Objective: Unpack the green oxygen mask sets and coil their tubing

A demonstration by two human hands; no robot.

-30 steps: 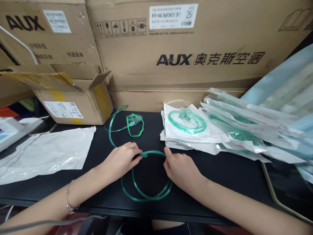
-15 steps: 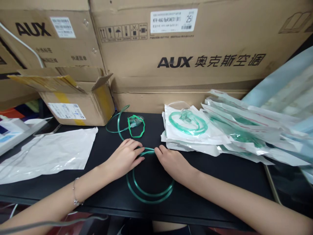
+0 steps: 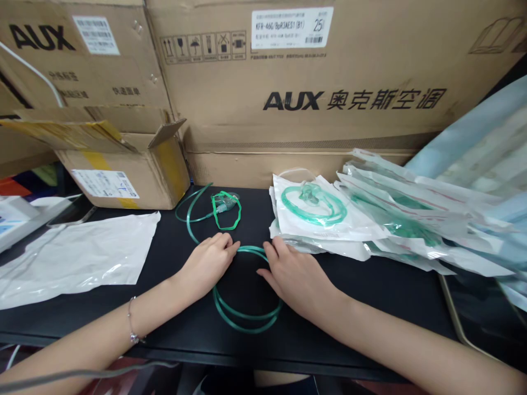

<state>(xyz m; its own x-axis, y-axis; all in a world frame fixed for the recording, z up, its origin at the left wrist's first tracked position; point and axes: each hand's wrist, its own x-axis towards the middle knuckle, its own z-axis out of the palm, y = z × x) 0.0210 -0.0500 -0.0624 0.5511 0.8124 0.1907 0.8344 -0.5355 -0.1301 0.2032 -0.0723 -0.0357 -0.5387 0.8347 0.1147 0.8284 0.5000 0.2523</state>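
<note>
Green plastic tubing (image 3: pixel 247 330) lies in loops on the black table, between and under my hands. My left hand (image 3: pixel 213 257) is closed on the upper left of the loops, fingers pinched together around the tubing. On the upper right of the coil rests my right hand (image 3: pixel 290 274), its thumb held apart from the fingers, which touch the tubing. From the coil the tube runs up and left to a clear oxygen mask (image 3: pixel 229 202) with a green elastic strap (image 3: pixel 226 226), beyond my left hand. An opaque white pouch (image 3: pixel 78 258) lies flat at the left.
Packed masks in clear-and-white pouches (image 3: pixel 315 206) are piled at the right, with more pouches (image 3: pixel 411 219) beside them. An open cardboard box (image 3: pixel 123 175) stands back left. Large cartons (image 3: pixel 329 126) wall off the back. A dark gold-edged device (image 3: pixel 481 312) lies at right.
My right hand has loosened its pinch, its thumb now apart from the fingers. My left hand has drawn its fingers together on the tubing. The loops have become somewhat smaller.
</note>
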